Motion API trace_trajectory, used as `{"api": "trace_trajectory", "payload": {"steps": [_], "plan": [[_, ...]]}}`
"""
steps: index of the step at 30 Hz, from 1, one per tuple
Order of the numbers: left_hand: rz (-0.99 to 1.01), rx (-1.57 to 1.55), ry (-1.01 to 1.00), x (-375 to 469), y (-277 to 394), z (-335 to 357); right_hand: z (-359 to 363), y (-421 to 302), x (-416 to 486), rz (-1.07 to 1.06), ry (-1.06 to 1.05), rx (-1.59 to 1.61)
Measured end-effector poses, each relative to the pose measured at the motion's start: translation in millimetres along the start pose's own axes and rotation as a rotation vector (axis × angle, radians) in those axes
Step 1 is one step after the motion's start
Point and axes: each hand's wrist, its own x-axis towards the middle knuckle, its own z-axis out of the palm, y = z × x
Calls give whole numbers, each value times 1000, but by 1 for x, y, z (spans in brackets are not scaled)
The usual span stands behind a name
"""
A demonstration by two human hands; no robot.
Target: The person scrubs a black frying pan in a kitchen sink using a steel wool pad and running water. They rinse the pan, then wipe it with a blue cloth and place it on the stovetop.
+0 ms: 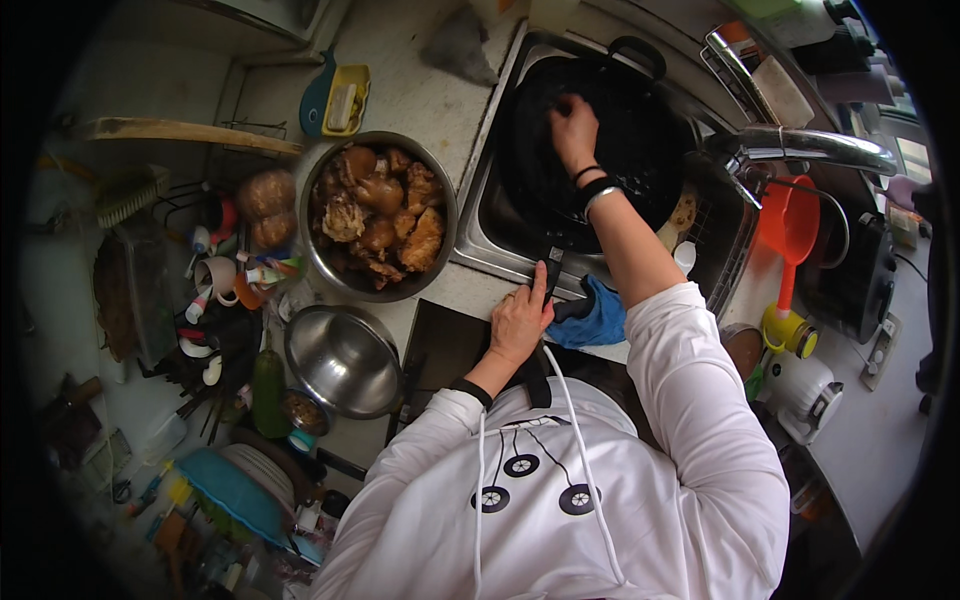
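Note:
A large black wok (637,142) rests in the metal sink (487,259), with wet, shiny patches inside. My left hand (520,319) grips the wok's black handle at the near side, one finger stretched along it. Inside the wok, my right hand (576,127) touches or hovers over the far left part of the inner surface; its fingers are curled and slightly blurred, and whether they hold something is hidden. The chrome faucet (810,142) reaches in from the right. A blue cloth (592,319) lies at the sink's near edge, between my forearms.
A steel pot (305,225) of browned meat pieces stands left of the sink, above an empty steel bowl (341,360). Farther left are a green gourd (268,390) and crowded utensils. On the right are an orange-red ladle (791,217), a yellow cup (784,330) and a white kettle (799,394).

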Motion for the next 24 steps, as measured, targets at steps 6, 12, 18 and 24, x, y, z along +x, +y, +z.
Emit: {"api": "trace_trajectory", "payload": {"steps": [6,12,18,24], "plan": [[-1,-28,-6,0,-2,0,13,-34,19,87,235,237],[10,-25,23,0,-2,1,-6,-61,-28,-265,-234,194],[9,-30,6,0,-2,2,-64,-53,-85,-410,-747,113],[16,-39,8,0,-2,3,-116,-8,-81,-454,-1059,-207]]}}
